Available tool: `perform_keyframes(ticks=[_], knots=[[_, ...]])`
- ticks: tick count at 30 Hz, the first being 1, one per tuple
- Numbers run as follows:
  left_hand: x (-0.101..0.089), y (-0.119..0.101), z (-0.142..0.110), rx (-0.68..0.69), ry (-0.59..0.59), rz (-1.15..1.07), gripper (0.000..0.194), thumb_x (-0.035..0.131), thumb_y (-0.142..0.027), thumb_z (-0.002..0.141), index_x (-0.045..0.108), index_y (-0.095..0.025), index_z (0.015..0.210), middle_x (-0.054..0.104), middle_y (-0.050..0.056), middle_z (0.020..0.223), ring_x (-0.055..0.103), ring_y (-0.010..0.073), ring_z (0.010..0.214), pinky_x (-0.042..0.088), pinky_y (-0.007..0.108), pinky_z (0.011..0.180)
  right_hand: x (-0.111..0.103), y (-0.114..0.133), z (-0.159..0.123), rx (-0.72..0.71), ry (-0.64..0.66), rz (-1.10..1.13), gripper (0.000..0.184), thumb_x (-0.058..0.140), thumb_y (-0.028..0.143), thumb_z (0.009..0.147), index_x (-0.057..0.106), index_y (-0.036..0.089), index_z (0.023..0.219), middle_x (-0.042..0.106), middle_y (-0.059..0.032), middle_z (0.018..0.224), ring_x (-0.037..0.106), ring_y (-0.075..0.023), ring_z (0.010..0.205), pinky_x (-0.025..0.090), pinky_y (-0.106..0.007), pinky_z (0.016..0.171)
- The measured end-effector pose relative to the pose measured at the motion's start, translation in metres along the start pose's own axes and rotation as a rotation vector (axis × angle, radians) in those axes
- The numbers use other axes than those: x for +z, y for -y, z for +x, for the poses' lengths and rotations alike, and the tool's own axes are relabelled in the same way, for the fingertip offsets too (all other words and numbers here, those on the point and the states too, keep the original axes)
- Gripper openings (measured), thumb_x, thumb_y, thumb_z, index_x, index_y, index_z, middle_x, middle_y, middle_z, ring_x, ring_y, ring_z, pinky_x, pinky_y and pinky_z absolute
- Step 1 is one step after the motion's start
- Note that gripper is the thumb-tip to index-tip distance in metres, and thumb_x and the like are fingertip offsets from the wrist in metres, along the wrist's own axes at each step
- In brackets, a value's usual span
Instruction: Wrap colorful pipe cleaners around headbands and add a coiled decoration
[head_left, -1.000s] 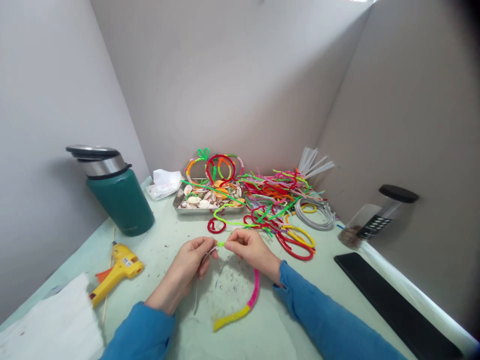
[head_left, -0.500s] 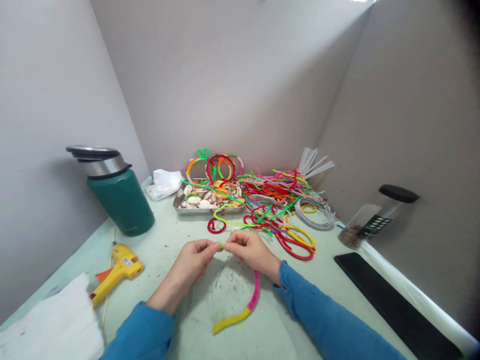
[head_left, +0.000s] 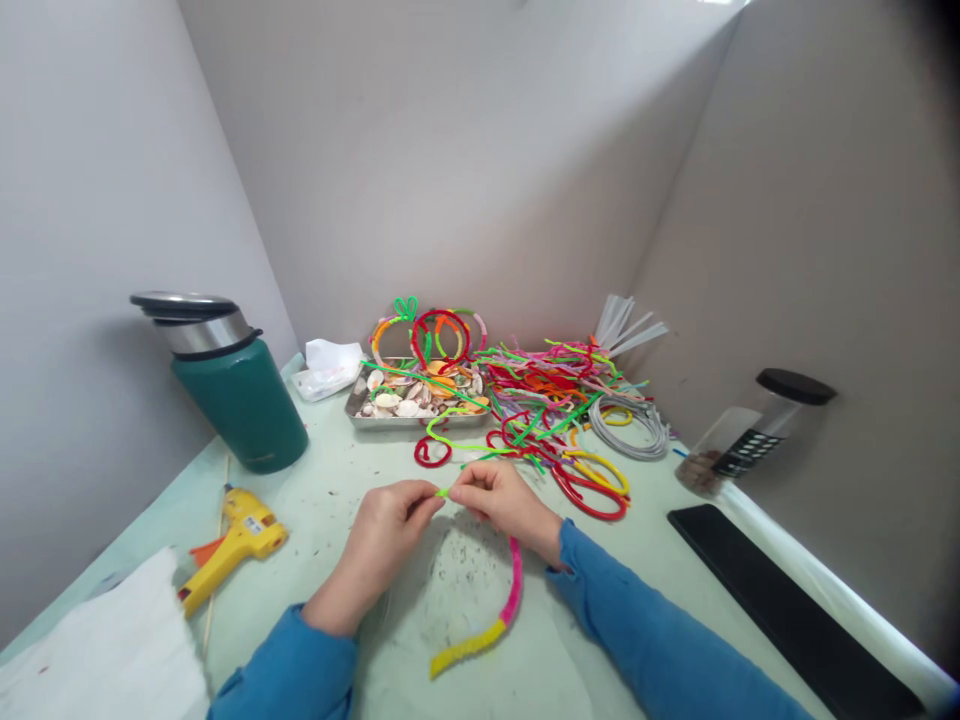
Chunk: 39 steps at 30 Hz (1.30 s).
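My left hand (head_left: 390, 525) is closed in a pinch beside a short bit of bright green pipe cleaner (head_left: 443, 492). On the other side of that bit, my right hand (head_left: 499, 495) also pinches it between thumb and fingers. From beneath the right hand curves a fuzzy pink and yellow pipe-cleaner strip (head_left: 511, 598), its yellow end low over the table. Whether the strip and the green bit are one piece is hidden by the right hand.
Behind the hands stand a metal tray (head_left: 409, 424) of shells and a heap of coloured pipe cleaners (head_left: 544, 385). Leftward are a yellow glue gun (head_left: 244, 535), a green bottle (head_left: 244, 405) and a white cloth (head_left: 112, 650). A black strip (head_left: 787, 600) and clear jar (head_left: 765, 430) lie right.
My left fingertips have shifted slightly, baring more of the green pipe cleaner. The yellow end of the strip has swung a little toward me and right.
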<state>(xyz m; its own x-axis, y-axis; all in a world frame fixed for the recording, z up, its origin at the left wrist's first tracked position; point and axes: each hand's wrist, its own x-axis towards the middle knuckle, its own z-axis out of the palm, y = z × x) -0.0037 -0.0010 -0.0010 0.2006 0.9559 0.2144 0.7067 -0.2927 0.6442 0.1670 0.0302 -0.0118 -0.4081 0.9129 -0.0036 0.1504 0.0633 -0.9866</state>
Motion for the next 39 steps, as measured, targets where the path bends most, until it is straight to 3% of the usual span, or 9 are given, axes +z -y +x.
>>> perform_keyframes(ticks=[6,15,18,23,25,27,30,33,39], knots=[[0.003,0.002,-0.002,0.061,-0.034,0.181,0.022,0.046,-0.026,0.082,0.066,-0.018,0.079,0.068,0.004,0.074,0.058,0.0153,0.065,0.035,0.023,0.06,0.002,-0.004,0.001,-0.009,0.0,0.002,0.016,0.059,0.026,0.075,0.057,0.014,0.065,0.043,0.0079,0.042,0.03,-0.0022,0.032,0.022,-0.015,0.032],[0.005,0.001,-0.004,-0.02,-0.07,0.301,0.02,0.047,-0.026,0.081,0.066,-0.02,0.075,0.069,0.004,0.07,0.057,0.0156,0.061,0.032,0.023,0.057,0.004,-0.008,0.001,0.006,0.012,-0.01,0.018,0.059,0.031,0.075,0.056,0.015,0.067,0.044,0.0075,0.042,0.033,-0.0037,0.031,0.023,-0.015,0.03],[0.005,0.001,-0.002,-0.065,-0.065,0.171,0.02,0.05,-0.03,0.078,0.065,-0.019,0.072,0.067,0.003,0.066,0.055,0.0146,0.058,0.032,0.023,0.055,0.005,-0.007,0.001,0.017,0.006,-0.003,0.018,0.059,0.032,0.074,0.056,0.015,0.067,0.044,0.0077,0.042,0.033,-0.0038,0.03,0.023,-0.015,0.029],[0.002,-0.001,0.002,-0.243,0.027,-0.392,0.039,0.044,-0.048,0.08,0.064,-0.015,0.075,0.061,0.0,0.055,0.042,0.0088,0.037,0.03,0.022,0.045,-0.001,-0.002,0.0,0.016,-0.03,0.088,0.02,0.06,0.032,0.073,0.054,0.015,0.065,0.044,0.0078,0.042,0.031,-0.0031,0.031,0.022,-0.015,0.029],[-0.001,-0.002,0.004,-0.325,0.035,-0.598,0.042,0.042,-0.05,0.081,0.064,-0.014,0.078,0.063,0.0,0.06,0.038,0.0061,0.033,0.028,0.021,0.042,-0.004,-0.001,0.001,0.024,-0.028,0.155,0.022,0.061,0.033,0.072,0.052,0.015,0.064,0.045,0.0082,0.042,0.031,-0.0028,0.03,0.022,-0.015,0.03],[-0.002,-0.002,0.004,-0.35,0.047,-0.739,0.037,0.051,-0.048,0.077,0.064,-0.014,0.084,0.067,0.003,0.076,0.04,0.0041,0.034,0.028,0.021,0.041,-0.006,0.0,0.001,0.035,-0.019,0.21,0.023,0.062,0.035,0.071,0.052,0.015,0.065,0.045,0.0084,0.042,0.03,-0.0023,0.03,0.02,-0.015,0.03],[-0.002,-0.002,0.004,-0.344,0.091,-0.826,0.037,0.065,-0.042,0.068,0.064,-0.013,0.091,0.067,0.006,0.088,0.043,0.0031,0.037,0.031,0.02,0.041,-0.007,0.001,0.001,0.056,-0.006,0.268,0.024,0.062,0.036,0.071,0.052,0.015,0.067,0.047,0.0082,0.044,0.031,-0.0017,0.029,0.019,-0.015,0.03],[0.0,-0.002,0.003,-0.341,0.051,-0.828,0.042,0.072,-0.038,0.062,0.064,-0.014,0.097,0.067,0.005,0.089,0.043,0.0035,0.038,0.034,0.021,0.042,-0.006,0.001,0.0,0.074,0.021,0.306,0.023,0.061,0.035,0.072,0.052,0.015,0.067,0.049,0.0079,0.044,0.031,-0.0015,0.029,0.017,-0.015,0.03],[0.001,-0.001,0.005,-0.314,-0.011,-0.751,0.037,0.074,-0.038,0.058,0.068,-0.014,0.086,0.06,-0.003,0.053,0.044,0.0075,0.039,0.034,0.021,0.042,-0.002,-0.002,0.0,0.104,0.1,0.377,0.022,0.061,0.034,0.073,0.054,0.014,0.07,0.049,0.0079,0.044,0.032,-0.0015,0.028,0.02,-0.015,0.03]])
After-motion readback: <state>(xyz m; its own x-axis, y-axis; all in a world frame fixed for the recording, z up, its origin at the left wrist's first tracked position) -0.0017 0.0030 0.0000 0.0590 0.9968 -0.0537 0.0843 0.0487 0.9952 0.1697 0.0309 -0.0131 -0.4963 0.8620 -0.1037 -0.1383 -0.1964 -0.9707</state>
